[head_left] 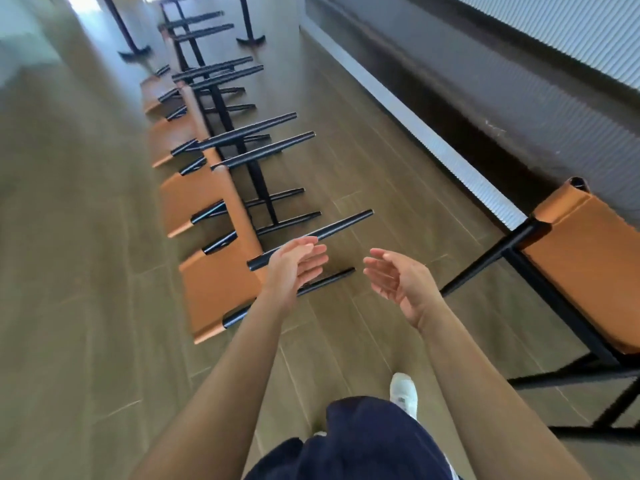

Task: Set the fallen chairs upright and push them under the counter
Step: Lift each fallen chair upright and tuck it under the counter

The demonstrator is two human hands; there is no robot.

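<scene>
Several tan-seated chairs with black metal legs lie tipped over in a row on the wooden floor, legs pointing right. The nearest fallen chair point(218, 289) lies just ahead of me, one of its black legs point(332, 230) sticking up. My left hand point(294, 265) hovers open over that chair's legs, holding nothing. To its right, my right hand point(394, 278) is also open, palm facing left, above bare floor. One upright chair point(588, 271) stands at the right against the counter's dark base point(485, 116).
The counter front with a pale ribbed strip point(433, 140) runs along the right side. More fallen chairs point(194, 199) stretch into the distance on the left. Black table stands point(249, 38) are at the far end. My white shoe point(403, 393) is on the floor.
</scene>
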